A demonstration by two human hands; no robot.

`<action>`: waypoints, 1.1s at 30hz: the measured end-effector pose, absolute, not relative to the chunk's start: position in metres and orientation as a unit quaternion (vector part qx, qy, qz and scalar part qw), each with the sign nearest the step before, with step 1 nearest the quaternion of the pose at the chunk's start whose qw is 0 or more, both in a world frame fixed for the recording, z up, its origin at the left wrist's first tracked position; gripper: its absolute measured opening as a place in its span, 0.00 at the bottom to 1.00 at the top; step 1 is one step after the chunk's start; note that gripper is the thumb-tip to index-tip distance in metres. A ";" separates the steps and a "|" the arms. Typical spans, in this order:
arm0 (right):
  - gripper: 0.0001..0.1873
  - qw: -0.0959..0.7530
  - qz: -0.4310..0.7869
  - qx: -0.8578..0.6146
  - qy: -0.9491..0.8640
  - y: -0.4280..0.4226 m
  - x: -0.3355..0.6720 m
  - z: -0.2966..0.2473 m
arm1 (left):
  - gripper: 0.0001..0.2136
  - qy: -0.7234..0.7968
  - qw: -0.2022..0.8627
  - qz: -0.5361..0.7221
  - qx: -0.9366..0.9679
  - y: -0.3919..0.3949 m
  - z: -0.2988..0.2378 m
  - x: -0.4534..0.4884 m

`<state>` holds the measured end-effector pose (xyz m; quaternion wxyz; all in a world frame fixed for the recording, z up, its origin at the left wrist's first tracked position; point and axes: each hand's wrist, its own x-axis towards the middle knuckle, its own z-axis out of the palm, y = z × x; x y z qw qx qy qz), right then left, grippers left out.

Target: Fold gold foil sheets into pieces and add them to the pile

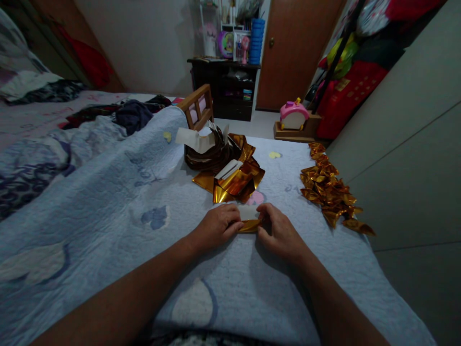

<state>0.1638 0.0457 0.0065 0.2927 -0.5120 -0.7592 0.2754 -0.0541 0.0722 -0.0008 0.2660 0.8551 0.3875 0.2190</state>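
A small gold foil paper lies folded on the pale blue quilt right in front of me. My left hand presses on its left end with fingers curled over it. My right hand pinches its right end between thumb and fingers. Just beyond the hands sits a loose stack of gold foil sheets, some showing their white backs. A row of several folded gold pieces lies along the quilt's right edge.
A dark round basket with paper in it stands behind the gold stack, next to a small wooden chair back. Clothes lie on the bed at left. A pale wardrobe wall rises at right; a toy house sits on the floor.
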 end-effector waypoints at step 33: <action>0.10 0.365 0.289 -0.619 -0.633 0.052 0.166 0.004 | 0.05 0.420 0.208 0.210 0.858 0.071 -0.002 -0.050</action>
